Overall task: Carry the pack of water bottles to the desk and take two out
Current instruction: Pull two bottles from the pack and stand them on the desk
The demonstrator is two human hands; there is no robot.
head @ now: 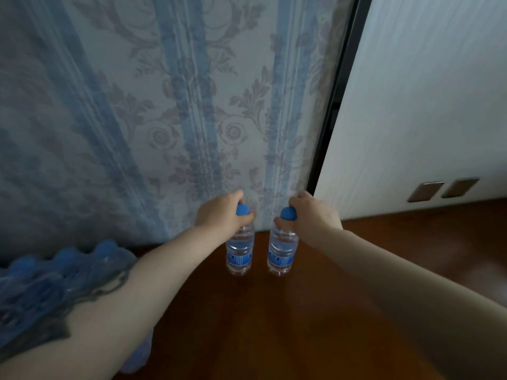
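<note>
My left hand [223,212] is closed around the neck of a small clear plastic water bottle with a blue cap and blue label [239,253]; my fingers wrap the cap from the left, so only part of the blue top shows between thumb and forefinger. My right hand [310,215] is clamped in the same way on a second clear plastic water bottle with a blue cap and blue label [282,255], gripping it at the cap from the right. Both bottles stand upright, side by side but apart, with a strip of bare wood between them, and their bases appear to rest on the dark reddish-brown wooden desk [288,325]. They stand near the far edge of the desk, just in front of the pale curtain with blue stripes and a floral pattern [164,105].

The shrink-wrapped pack of blue-capped water bottles [55,275] lies on the desk at my far left, partly hidden under my left forearm, well apart from the two bottles in my hands. Its blue caps show in a row along the top through the crinkled plastic; the picture is blurred there, so I cannot count the bottles left inside.

To the right of the curtain runs a dark vertical frame [337,105], and beyond it a white wall [425,105] with two flat metal-coloured plates [443,189] set low, just above the desk's back edge.
</note>
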